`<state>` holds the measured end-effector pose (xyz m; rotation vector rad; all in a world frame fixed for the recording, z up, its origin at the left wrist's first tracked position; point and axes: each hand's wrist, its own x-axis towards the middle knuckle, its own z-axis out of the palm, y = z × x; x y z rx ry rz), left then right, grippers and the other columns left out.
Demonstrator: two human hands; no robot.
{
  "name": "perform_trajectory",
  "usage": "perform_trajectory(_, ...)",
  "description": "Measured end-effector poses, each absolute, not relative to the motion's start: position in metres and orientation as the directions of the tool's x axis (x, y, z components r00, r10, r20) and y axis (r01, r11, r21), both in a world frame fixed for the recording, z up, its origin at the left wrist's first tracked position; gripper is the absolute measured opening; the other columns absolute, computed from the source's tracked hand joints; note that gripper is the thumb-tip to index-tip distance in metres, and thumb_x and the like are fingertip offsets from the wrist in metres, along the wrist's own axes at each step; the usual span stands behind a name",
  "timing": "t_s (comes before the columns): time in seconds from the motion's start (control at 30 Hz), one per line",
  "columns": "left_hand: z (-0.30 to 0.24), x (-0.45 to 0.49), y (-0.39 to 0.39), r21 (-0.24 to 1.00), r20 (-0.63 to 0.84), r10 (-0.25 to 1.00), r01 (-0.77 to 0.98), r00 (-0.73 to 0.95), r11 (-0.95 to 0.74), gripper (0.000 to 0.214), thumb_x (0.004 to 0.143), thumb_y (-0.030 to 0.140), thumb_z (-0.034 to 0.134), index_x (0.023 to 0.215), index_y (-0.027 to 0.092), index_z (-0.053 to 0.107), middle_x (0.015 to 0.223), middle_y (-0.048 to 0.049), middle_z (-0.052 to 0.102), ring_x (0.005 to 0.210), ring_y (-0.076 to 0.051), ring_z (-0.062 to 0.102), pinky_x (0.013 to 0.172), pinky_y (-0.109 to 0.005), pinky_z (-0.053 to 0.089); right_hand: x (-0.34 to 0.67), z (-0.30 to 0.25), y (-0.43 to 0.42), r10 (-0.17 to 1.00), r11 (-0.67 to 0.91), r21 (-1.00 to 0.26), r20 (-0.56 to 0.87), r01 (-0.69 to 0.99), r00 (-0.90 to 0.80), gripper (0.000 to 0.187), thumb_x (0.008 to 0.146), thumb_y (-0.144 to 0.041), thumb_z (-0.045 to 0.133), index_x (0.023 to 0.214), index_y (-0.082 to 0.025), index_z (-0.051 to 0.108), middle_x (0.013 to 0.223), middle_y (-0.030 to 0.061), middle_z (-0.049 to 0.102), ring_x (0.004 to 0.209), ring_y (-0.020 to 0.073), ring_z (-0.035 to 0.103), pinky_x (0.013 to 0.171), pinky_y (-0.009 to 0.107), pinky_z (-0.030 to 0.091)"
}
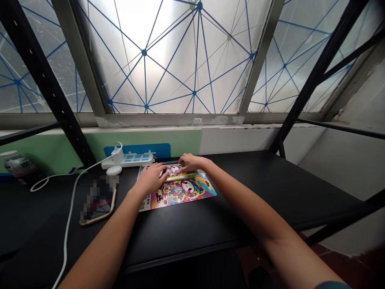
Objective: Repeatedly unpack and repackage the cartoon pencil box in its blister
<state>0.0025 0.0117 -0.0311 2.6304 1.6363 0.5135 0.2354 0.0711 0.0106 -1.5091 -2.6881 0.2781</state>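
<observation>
A flat, brightly printed cartoon box (180,190) lies on the black table (270,188) near the wall. My left hand (153,176) rests on the box's far left part with its fingers curled down onto it. My right hand (189,162) is at the box's far edge, fingers bent and pinched on a small piece I cannot make out. Both forearms reach in from the bottom of the view.
A phone (98,200) lies left of the box. A white power strip (132,158) with a charger and a white cable (70,208) sits by the wall. A small white case (114,170) is beside it. A bottle (18,166) stands far left. Black shelf posts frame the table.
</observation>
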Motion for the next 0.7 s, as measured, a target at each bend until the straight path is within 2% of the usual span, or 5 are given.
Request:
perform_trajectory(0.13, -0.031, 0.002, 0.009, 0.188, 0.300, 0.880, 0.881, 0.369, -0.434, 0.042, 0.097, 0.046, 0.046, 0.132, 0.025, 0.060, 0.142, -0.0094, 0.059, 0.134, -0.031, 0.048, 0.112, -0.052, 0.028, 0.229, 0.012, 0.075, 0.856, 0.490, -0.159, -0.100, 0.857, -0.508, 0.059, 0.067, -0.067, 0.077, 0.105, -0.024, 0.072, 0.114, 0.0108, 0.064, 0.109, 0.0315, 0.058, 0.082, 0.033, 0.048)
perform_trajectory(0.27, -0.028, 0.001, 0.007, 0.207, 0.339, 0.891, 0.899, 0.304, -0.385, 0.044, 0.097, 0.048, 0.046, 0.131, 0.024, 0.060, 0.135, -0.0109, 0.064, 0.127, -0.032, 0.055, 0.111, -0.054, 0.028, 0.230, 0.008, 0.072, 0.869, 0.483, -0.136, -0.047, 0.865, -0.493, 0.059, 0.067, -0.067, 0.077, 0.105, -0.024, 0.070, 0.119, 0.0121, 0.060, 0.113, 0.0332, 0.054, 0.088, 0.038, 0.047)
perform_trajectory(0.43, -0.025, -0.009, 0.010, 0.214, 0.397, 0.891, 0.922, 0.220, -0.323, 0.045, 0.097, 0.048, 0.046, 0.130, 0.021, 0.061, 0.132, -0.0134, 0.066, 0.125, -0.034, 0.055, 0.109, -0.054, 0.029, 0.234, 0.004, 0.059, 0.864, 0.503, -0.107, 0.096, 0.858, -0.495, 0.056, 0.067, -0.064, 0.080, 0.101, -0.022, 0.065, 0.116, 0.0123, 0.060, 0.110, 0.0326, 0.055, 0.091, 0.042, 0.045)
perform_trajectory(0.6, -0.021, -0.027, 0.015, 0.209, 0.440, 0.873, 0.922, 0.208, -0.325, 0.060, 0.087, 0.060, 0.061, 0.132, 0.020, 0.060, 0.130, -0.0160, 0.066, 0.123, -0.039, 0.055, 0.102, -0.053, 0.038, 0.231, -0.003, 0.036, 0.824, 0.524, -0.065, 0.291, 0.849, -0.487, 0.055, 0.069, -0.056, 0.083, 0.104, -0.020, 0.058, 0.093, 0.0063, 0.066, 0.092, 0.0275, 0.062, 0.097, 0.047, 0.040)
perform_trajectory(0.7, -0.013, -0.031, 0.012, 0.204, 0.462, 0.854, 0.908, 0.239, -0.365, 0.058, 0.081, 0.058, 0.070, 0.124, 0.020, 0.065, 0.120, -0.0141, 0.070, 0.111, -0.036, 0.062, 0.092, -0.046, 0.047, 0.230, -0.007, 0.022, 0.767, 0.551, -0.025, 0.409, 0.834, -0.495, 0.047, 0.074, -0.045, 0.083, 0.105, -0.020, 0.057, 0.088, 0.0047, 0.066, 0.087, 0.0261, 0.062, 0.099, 0.048, 0.038)
